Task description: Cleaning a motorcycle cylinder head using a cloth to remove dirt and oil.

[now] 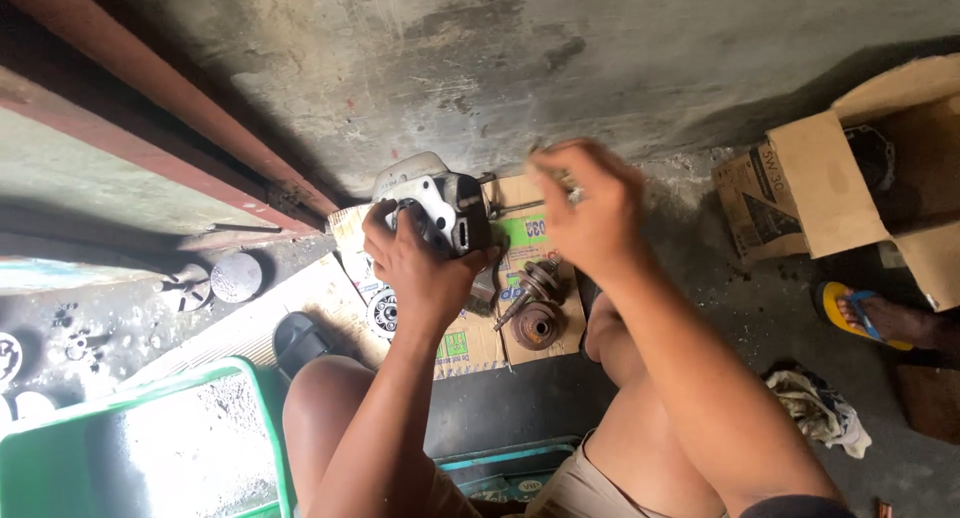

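- The left hand [415,263] is wrapped around a grey metal engine cylinder [440,203], holding it up off the floor with the fingers curled over its dark open side
- The cylinder sits above the near-left edge of a flattened cardboard sheet [475,343] spread on the concrete floor [700,298], close to the foot of the wall
- The right hand [590,208] is raised just to the right of the cylinder, fingers pinched narrow on a small thin thing at the fingertips; it is blurred, so what it is cannot be told
- On the cardboard below the hands lie a rusty brown round hub part [538,325], a smaller brown gear-like piece [540,278] just above it, and a pale toothed ring [383,311] under the left wrist
- A green plastic tub [270,418] stands at the lower left, beside the person's left knee
- Two round grey metal discs [236,276] lie on the floor to the left, near the red door frame
- An open cardboard box [850,178] stands at the right, well apart from the hands
- Another person's foot in a yellow and blue sandal [860,316] rests beside that box
- A crumpled rag [820,408] lies on the floor at the lower right
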